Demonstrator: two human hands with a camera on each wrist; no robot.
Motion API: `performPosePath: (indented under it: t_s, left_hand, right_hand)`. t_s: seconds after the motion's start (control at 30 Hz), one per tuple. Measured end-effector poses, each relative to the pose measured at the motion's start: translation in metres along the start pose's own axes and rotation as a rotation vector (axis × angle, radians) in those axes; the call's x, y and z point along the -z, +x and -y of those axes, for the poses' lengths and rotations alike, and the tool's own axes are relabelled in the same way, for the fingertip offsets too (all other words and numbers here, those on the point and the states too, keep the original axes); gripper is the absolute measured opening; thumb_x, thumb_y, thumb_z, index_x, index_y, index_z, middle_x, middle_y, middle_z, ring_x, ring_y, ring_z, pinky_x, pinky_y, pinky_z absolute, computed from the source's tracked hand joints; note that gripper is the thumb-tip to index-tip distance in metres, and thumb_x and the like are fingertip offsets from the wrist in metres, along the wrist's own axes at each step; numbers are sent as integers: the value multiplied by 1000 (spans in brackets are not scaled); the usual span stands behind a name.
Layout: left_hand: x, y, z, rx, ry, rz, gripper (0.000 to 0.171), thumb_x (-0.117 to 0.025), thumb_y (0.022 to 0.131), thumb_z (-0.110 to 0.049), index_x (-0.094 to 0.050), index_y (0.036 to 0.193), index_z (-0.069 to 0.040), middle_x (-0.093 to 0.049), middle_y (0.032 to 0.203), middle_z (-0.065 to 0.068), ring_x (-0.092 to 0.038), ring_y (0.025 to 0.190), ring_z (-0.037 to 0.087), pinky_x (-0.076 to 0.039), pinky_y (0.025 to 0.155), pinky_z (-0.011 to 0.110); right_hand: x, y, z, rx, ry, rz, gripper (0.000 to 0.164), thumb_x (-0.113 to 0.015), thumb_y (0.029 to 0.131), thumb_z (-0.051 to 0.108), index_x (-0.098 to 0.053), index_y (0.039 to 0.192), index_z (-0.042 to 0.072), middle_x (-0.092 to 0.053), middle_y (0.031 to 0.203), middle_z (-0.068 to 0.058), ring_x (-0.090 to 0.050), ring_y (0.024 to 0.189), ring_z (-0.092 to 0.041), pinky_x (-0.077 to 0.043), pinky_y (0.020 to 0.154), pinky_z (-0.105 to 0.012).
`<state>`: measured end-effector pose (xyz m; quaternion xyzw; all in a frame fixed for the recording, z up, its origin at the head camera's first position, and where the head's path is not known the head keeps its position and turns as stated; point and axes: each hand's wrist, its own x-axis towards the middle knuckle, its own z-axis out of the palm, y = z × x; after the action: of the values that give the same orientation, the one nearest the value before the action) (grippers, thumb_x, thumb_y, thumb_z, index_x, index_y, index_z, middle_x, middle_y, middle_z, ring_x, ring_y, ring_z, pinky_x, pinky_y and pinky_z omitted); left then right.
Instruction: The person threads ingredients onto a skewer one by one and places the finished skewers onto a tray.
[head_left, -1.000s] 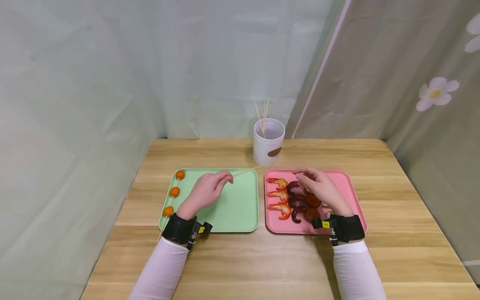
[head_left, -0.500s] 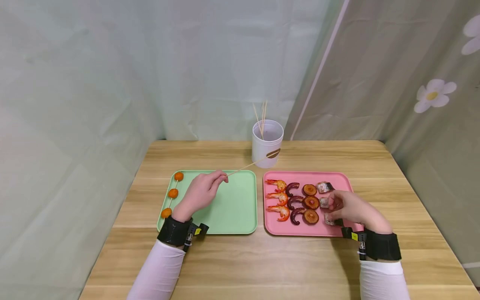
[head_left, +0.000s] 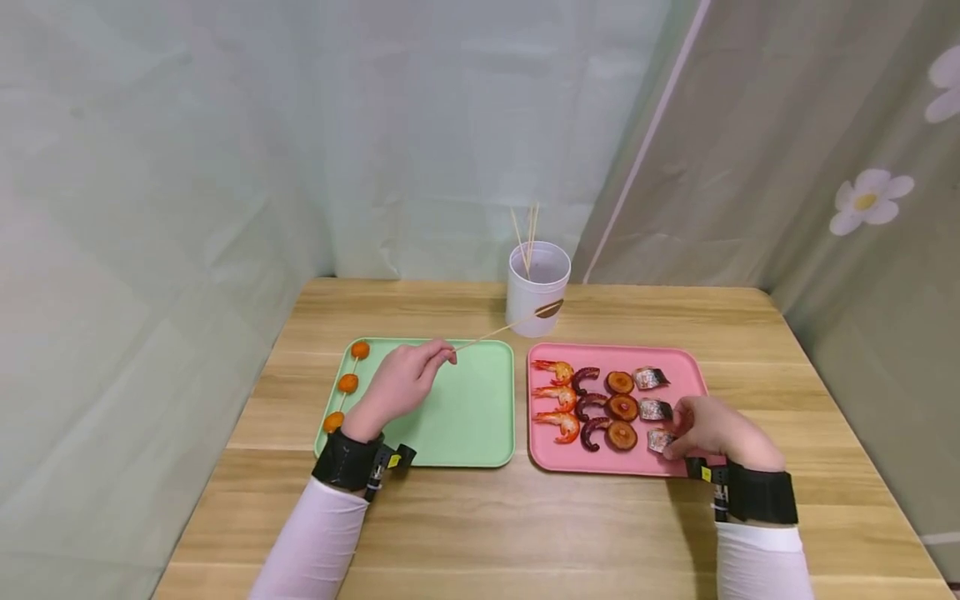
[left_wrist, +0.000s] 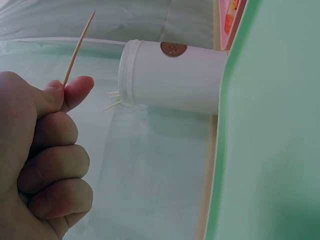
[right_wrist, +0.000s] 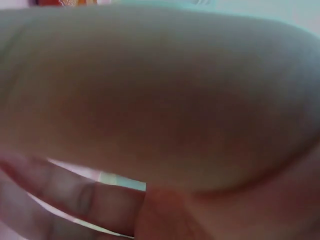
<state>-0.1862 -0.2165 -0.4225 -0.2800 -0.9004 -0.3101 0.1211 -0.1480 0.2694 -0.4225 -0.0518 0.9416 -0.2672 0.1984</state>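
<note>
My left hand (head_left: 405,379) pinches a thin bamboo skewer (head_left: 495,331) between thumb and forefinger above the green tray (head_left: 480,437). Its pointed end slants up to the right in the head view. In the left wrist view the skewer (left_wrist: 79,47) rises from the pinch, the other fingers curled. My right hand (head_left: 720,429) is over the right side of the pink tray (head_left: 592,460), thumb and fingers about the nearest fish piece (head_left: 660,440), silver-skinned. Two more fish pieces (head_left: 651,378) lie behind it. The right wrist view is mostly filled by the blurred hand; the fingertips' contact is hidden there.
Left of the fish, the pink tray carries rows of mushrooms (head_left: 621,407), octopus tentacles (head_left: 591,406) and shrimp (head_left: 557,397). A skewer of orange balls (head_left: 347,383) lies along the green tray's left side. A white bucket (head_left: 534,304) with several skewers stands behind the trays.
My right hand has gone from over the middle of the pink tray rightward to the fish, then closed in on the nearest piece. The left hand's skewer has swung to show more length.
</note>
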Motion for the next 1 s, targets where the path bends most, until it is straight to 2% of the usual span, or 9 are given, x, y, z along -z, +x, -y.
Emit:
performPosePath:
  t_s: [0.23, 0.33, 0.63, 0.77, 1.0]
  left_hand:
    - [2, -1, -1, 7, -6, -6, 17, -58, 111, -8, -75, 107, -9, -76, 94, 6, -43, 61, 11, -46, 68, 36]
    - [1, -2, -1, 5, -8, -8, 17, -58, 111, -8, -74, 107, -10, -76, 95, 5, -42, 61, 10, -45, 67, 35]
    - [-3, 0, -1, -2, -11, -7, 17, -59, 111, -9, -75, 107, -9, -75, 94, 5, -46, 62, 11, -48, 69, 36]
    - [-4, -1, -1, 0, -11, 3, 17, -59, 111, -9, -75, 107, -10, -74, 91, 3, -41, 60, 9, -45, 66, 34]
    - [-4, -1, -2, 2, -12, 3, 17, -58, 111, -8, -75, 107, -10, -75, 93, 3, -40, 59, 9, -44, 66, 34]
  right_hand:
    - [-3, -6, 1, -76, 13, -10, 50, -100, 74, 23, -61, 99, 4, -62, 89, -8, -57, 81, -27, -46, 67, -38]
    - [-4, -5, 1, -91, 7, -16, 48, -99, 74, 20, -62, 99, 5, -62, 89, -9, -57, 80, -27, -46, 66, -38]
    - [-3, -3, -1, -84, 2, -30, 41, -97, 73, 16, -61, 90, 7, -59, 83, -8, -56, 76, -26, -45, 64, -37]
    - [-1, -2, 0, -95, -7, -19, 41, -98, 73, 18, -64, 93, 6, -61, 85, -8, -57, 77, -26, -46, 64, -37]
    - [-1, -4, -1, -100, -1, 8, 24, -94, 80, 19, -77, 89, 5, -66, 80, -3, -59, 75, -22, -49, 65, -36]
